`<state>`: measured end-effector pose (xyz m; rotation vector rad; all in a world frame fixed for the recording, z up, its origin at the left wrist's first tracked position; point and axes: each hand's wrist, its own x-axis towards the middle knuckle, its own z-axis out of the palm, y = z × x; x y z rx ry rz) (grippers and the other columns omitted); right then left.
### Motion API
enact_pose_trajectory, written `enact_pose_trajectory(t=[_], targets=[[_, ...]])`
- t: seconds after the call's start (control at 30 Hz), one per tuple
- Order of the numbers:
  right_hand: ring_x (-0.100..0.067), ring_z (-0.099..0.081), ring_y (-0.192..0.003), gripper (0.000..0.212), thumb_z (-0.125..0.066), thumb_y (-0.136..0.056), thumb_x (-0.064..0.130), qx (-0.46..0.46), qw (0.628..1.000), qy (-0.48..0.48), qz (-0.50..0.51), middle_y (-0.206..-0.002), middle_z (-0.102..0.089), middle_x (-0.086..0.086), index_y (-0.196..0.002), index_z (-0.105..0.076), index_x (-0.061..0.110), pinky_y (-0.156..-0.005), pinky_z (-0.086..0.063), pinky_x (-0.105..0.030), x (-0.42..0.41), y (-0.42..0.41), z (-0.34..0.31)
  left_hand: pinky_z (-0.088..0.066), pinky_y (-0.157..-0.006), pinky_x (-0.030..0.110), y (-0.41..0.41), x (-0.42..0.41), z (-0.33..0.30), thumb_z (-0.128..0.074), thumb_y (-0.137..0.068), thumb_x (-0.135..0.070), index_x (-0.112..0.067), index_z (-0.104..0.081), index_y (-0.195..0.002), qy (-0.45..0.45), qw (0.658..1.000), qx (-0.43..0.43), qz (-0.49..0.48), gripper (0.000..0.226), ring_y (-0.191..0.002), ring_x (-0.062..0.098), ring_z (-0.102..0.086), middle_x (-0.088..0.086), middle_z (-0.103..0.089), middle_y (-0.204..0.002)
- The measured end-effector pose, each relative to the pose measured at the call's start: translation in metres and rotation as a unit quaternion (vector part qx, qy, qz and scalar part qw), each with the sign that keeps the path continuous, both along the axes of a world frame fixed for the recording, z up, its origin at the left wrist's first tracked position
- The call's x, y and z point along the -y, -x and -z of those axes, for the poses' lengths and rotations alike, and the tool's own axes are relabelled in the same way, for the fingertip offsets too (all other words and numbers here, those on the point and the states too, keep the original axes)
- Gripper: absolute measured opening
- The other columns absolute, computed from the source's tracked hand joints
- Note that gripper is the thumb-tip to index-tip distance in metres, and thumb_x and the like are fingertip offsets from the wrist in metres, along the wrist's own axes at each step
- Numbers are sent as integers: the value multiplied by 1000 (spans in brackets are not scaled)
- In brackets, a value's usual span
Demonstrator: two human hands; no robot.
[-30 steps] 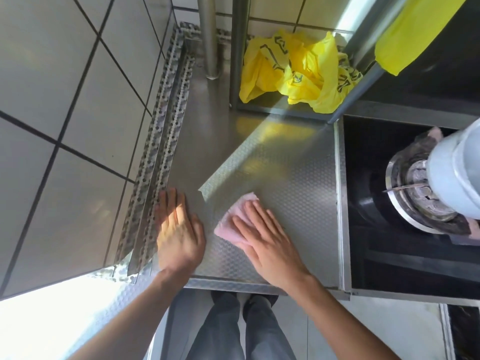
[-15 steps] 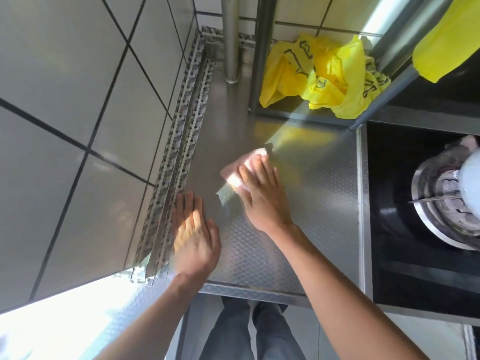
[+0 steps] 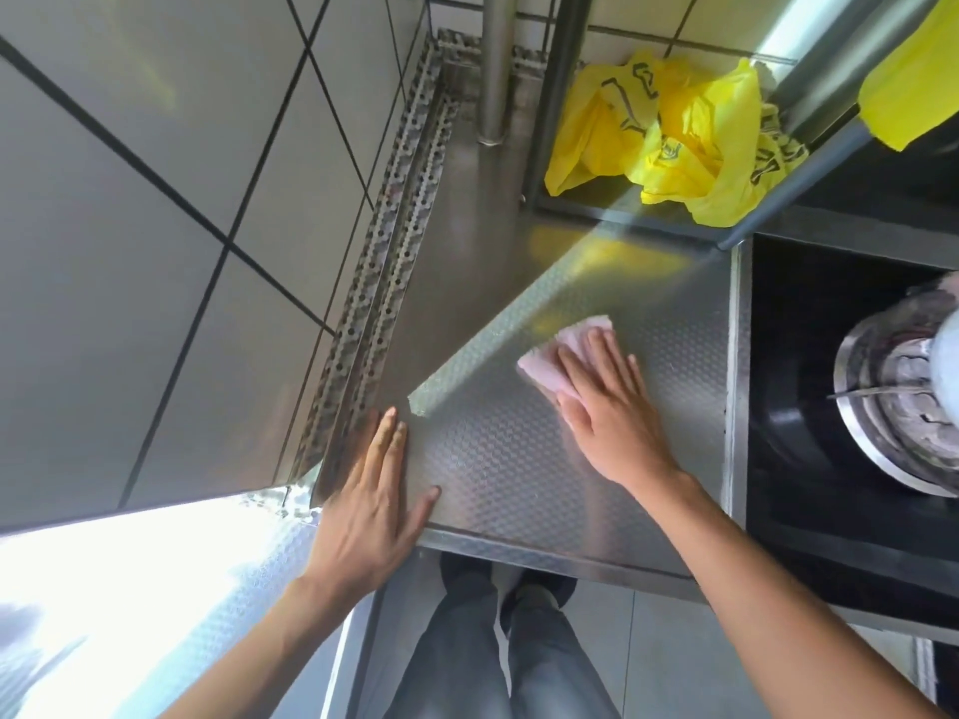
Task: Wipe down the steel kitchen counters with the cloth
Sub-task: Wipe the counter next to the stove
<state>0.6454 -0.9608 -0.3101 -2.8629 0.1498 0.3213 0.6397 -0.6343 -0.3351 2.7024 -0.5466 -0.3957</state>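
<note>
On the steel counter [image 3: 519, 459], dimpled surface, part sunlit: right hand [image 3: 612, 407], flat, fingers spread, pressing a pink cloth [image 3: 550, 363] against the counter right of centre, cloth showing beyond the fingertips on the far and left sides. Left hand [image 3: 371, 503], flat and open, palm down at the near left edge, holding nothing. Far side: yellow bag [image 3: 669, 142], crumpled, beside two upright steel posts [image 3: 493, 70]. Right: black hob [image 3: 809, 386] with a metal burner ring [image 3: 882, 407]. Left: tiled wall [image 3: 155, 225].
</note>
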Motion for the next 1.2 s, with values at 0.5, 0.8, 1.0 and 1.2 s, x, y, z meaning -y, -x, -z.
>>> enact_pose_trajectory(t=[0.5,0.8,1.0,1.2], targets=[[-24,4,-160,65,-36,-104,32,35,986,17,-164,-173,2,-5,-164,-12,28,-128,-12,-55,-28,59,13,-34,-107,25,-14,-7,-4,-32,-93,-84,-12,-11,-166,-44,997,48,34,105,-158,15,-15,-1,-1,-176],[-43,-2,-157,53,-39,-107,31,28,993,9,111,-168,-11,-26,-158,-30,20,-127,-12,-56,-57,-80,6,-23,-119,34,1,-12,-5,-32,-103,-68,-19,-21,-165,-12,1000,21,-19,79,-161,10,-8,-10,-3,-175],[-37,3,-159,57,-41,-106,27,56,993,-11,-106,-171,-8,-19,-161,-29,19,-127,-10,-52,-91,-43,13,-24,-128,42,-19,16,-9,-43,-108,-36,-13,-39,-158,-3,999,52,-14,55,-159,25,-26,7,-31,-169],[-26,3,-160,68,-46,-106,25,46,984,13,-171,-173,2,-8,-165,-11,25,-129,-12,-51,-4,37,10,-12,-132,44,-60,55,-5,-42,-108,-42,-7,-34,-160,4,998,56,16,63,-162,23,-11,12,-27,-171]])
